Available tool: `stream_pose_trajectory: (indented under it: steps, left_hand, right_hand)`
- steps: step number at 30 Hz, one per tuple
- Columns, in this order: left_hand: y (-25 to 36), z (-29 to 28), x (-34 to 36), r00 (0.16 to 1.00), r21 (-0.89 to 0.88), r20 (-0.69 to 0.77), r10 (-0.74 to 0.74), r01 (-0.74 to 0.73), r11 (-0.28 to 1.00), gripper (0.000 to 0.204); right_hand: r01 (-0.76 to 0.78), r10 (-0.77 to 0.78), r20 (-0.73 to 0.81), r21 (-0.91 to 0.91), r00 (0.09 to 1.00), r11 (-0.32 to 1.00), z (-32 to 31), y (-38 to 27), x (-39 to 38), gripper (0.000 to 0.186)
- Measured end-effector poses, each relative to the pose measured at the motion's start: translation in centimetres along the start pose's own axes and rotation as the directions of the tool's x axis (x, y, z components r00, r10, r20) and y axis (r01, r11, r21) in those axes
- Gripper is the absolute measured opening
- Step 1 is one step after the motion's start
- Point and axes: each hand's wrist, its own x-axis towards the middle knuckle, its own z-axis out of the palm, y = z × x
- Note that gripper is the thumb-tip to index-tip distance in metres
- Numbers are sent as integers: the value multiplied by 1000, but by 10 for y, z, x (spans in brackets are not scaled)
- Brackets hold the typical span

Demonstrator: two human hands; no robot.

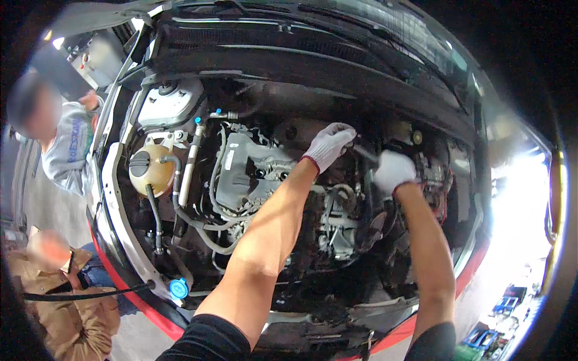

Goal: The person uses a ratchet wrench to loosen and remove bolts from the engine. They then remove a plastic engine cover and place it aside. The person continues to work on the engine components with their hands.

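Note:
Both my hands wear white knit gloves and reach over the back part of a car's engine bay. My left hand [330, 146] is closed, its fingers curled together beyond the engine [238, 177]. To its right, my right hand [395, 171] makes a fist, slightly blurred. A grey bar-shaped tool [366, 153] runs between the two hands; its far end lies at my left fingers and its near end goes into my right fist. Its exact kind does not show. What lies under my left fingers is hidden.
A yellowish coolant tank [150, 170] with hoses stands at the left, with a blue-capped filler [179, 289] nearer. A black rod [90, 295] crosses the left fender edge. Two people stand left of the car, one in a grey sweatshirt [69, 144], one in a brown jacket [78, 319].

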Motion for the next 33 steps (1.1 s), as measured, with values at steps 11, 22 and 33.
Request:
stream_pose_trajectory:
  steps: [11, 22, 33]
  left_hand:
    - [-11, 0, 9, 996, 74, 38, 75, -78, 994, 32]
    - [-9, -4, 0, 991, 83, -18, 135, -133, 988, 31]
    - [2, 5, -5, 994, 180, -88, 72, -55, 982, 32]
  right_hand:
    - [90, -109, -270, -81, 957, 993, 19, 20, 20, 36]
    - [11, -36, -253, -103, 967, 995, 15, 33, 31, 36]
    - [-43, 43, -154, 6, 987, 999, 11, 23, 16, 33]
